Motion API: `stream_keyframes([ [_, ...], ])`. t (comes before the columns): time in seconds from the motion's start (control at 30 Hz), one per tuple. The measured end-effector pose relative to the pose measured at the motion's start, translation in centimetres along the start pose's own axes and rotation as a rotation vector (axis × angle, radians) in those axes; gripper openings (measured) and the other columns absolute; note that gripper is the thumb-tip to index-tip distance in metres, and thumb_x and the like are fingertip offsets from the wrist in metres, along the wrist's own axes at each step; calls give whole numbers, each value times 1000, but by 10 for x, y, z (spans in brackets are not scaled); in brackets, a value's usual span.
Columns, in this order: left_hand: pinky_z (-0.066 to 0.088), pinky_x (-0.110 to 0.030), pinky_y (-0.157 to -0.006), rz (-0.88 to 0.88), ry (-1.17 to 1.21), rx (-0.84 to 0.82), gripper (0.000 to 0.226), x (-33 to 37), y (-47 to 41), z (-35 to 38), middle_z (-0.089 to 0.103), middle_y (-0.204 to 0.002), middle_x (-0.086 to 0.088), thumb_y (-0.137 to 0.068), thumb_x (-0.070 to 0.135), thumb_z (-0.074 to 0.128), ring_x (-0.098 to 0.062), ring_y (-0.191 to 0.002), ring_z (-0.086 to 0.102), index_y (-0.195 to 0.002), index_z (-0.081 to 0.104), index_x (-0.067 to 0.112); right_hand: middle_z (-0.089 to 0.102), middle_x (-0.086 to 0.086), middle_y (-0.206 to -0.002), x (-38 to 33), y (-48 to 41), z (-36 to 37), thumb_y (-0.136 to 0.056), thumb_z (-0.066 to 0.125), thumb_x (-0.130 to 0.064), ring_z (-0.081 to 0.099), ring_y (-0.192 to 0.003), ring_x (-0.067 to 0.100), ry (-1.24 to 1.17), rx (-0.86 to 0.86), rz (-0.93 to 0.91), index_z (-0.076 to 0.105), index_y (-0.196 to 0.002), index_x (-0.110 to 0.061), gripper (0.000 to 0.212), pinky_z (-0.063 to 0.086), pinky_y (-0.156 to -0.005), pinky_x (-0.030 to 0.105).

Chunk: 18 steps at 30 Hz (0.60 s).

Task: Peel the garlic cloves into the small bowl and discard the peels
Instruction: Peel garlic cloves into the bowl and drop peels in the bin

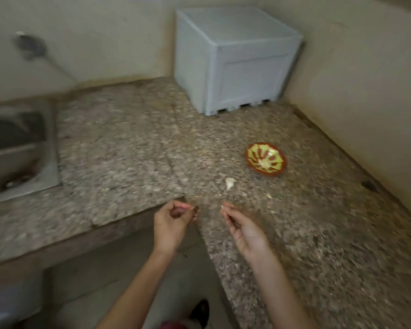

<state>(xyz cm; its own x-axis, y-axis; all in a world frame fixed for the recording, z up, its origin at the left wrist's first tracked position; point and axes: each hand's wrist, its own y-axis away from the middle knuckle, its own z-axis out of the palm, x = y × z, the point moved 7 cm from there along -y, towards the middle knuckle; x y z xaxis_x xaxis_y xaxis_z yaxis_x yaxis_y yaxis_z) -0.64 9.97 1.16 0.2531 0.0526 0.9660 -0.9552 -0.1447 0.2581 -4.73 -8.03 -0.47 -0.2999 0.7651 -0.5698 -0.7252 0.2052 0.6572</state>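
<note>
A small red and yellow-green bowl sits on the granite counter at the right, with pale pieces inside it. A whitish garlic piece lies on the counter in front of the bowl. My left hand hovers at the counter's inner corner with its fingers curled, pinching something small and dark at the fingertips. My right hand is beside it over the counter edge, its fingertips pinched on a small pale scrap. The frame is blurred, so I cannot tell whether the scraps are peel or clove.
A grey-white box stands in the back corner against the walls. A steel sink is set into the counter at the left. Small pale bits lie scattered near the garlic. The floor and a dark shoe show below the counter corner.
</note>
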Motion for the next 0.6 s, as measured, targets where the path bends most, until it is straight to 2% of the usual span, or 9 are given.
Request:
stream_keyframes([
  [0.1,50,-12,-58,-7,122,154,18,2,12,-77,69,-59,-1,-79,-11,69,-5,-55,65,-74,62,4,74,13,-80,51,9,54,-85,59,15,72,-66,12,98,-124,74,69,-88,5,14,58,-61,16],
  [0.23,51,-16,-61,-20,201,421,10,-10,52,-214,72,-70,-16,-77,-6,74,-11,-59,66,-78,65,-2,74,17,-81,156,46,126,-83,60,18,73,-71,16,274,-280,181,69,-91,10,14,58,-65,17],
  [0.33,50,-14,-60,-50,246,607,10,-30,92,-312,72,-73,-18,-78,-4,74,-11,-60,66,-82,65,-4,74,17,-81,247,81,163,-83,60,18,74,-72,17,388,-385,271,69,-90,10,14,59,-66,18],
  [0.5,51,-21,-63,-121,278,871,9,-94,160,-468,71,-67,-12,-79,-4,73,-11,-57,65,-78,66,1,74,15,-75,421,134,198,-83,58,20,73,-66,16,591,-507,419,68,-87,11,14,57,-61,17],
  [0.6,48,-13,-54,-207,229,1006,6,-150,185,-541,68,-61,-5,-81,0,73,-3,-51,62,-80,67,-1,73,15,-73,522,141,198,-81,59,22,72,-63,16,728,-535,478,68,-83,12,14,57,-60,18],
])
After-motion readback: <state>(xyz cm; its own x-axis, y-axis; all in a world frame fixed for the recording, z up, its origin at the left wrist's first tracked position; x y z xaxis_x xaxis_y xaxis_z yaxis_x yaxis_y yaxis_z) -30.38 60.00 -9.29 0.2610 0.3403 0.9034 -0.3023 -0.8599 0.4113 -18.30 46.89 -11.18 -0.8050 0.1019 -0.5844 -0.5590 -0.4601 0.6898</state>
